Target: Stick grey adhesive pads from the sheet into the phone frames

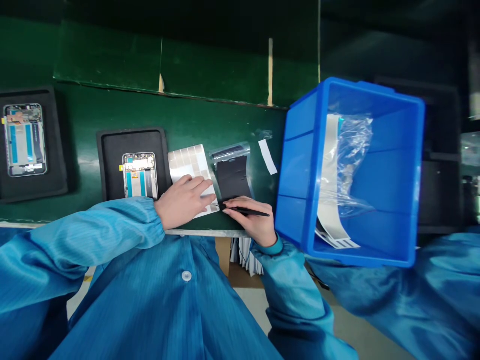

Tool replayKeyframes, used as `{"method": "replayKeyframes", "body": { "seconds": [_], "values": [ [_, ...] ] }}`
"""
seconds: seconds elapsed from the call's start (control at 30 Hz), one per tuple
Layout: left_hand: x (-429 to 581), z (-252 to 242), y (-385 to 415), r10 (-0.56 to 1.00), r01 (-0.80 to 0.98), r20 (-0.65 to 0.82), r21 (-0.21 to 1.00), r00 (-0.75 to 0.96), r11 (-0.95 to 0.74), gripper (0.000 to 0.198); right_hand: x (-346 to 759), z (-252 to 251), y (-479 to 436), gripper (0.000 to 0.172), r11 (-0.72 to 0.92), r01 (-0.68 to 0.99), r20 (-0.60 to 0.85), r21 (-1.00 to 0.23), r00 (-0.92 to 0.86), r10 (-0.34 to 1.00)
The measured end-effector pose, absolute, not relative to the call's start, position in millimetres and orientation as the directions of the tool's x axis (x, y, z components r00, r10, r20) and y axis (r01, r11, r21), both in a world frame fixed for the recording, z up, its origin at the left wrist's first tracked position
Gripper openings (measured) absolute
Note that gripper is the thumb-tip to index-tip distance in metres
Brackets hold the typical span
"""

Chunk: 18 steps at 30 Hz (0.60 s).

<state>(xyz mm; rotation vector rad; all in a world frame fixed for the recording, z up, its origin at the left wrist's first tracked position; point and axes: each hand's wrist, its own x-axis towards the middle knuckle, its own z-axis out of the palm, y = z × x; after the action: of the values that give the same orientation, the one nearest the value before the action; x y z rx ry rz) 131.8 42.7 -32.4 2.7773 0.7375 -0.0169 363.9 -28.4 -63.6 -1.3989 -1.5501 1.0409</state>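
Two hands are meeting over a pale sheet of label squares (189, 165) at the front edge of a green workbench (221, 120). The left hand (183, 202) is pressing flat on the sheet, its fingers unclenched and lying nearest to it. The right hand (249, 220) is pinching black tweezers (247, 211), with their tips pointing left and reaching the sheet's lower right corner. The sheet's long axis is running away from the person, tilting slightly. A black sheet in a clear bag (233, 175) is lying just right of it, a phone frame (140, 175) in a black tray (112, 165) just left, and a blue plastic bin (300, 165) beyond the right hand.
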Motion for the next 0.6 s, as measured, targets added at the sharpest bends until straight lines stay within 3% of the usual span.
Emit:
{"method": "replayKeyframes", "body": {
  "seconds": [0.6],
  "values": [
    [131.9,-35.6,43.3,0.486,0.488,-0.078,0.263,0.87,-0.832,0.027,360.2,-56.3,-37.0,0.007,0.019,0.353,0.016,-0.935,-0.013,1.0]
  ]
}}
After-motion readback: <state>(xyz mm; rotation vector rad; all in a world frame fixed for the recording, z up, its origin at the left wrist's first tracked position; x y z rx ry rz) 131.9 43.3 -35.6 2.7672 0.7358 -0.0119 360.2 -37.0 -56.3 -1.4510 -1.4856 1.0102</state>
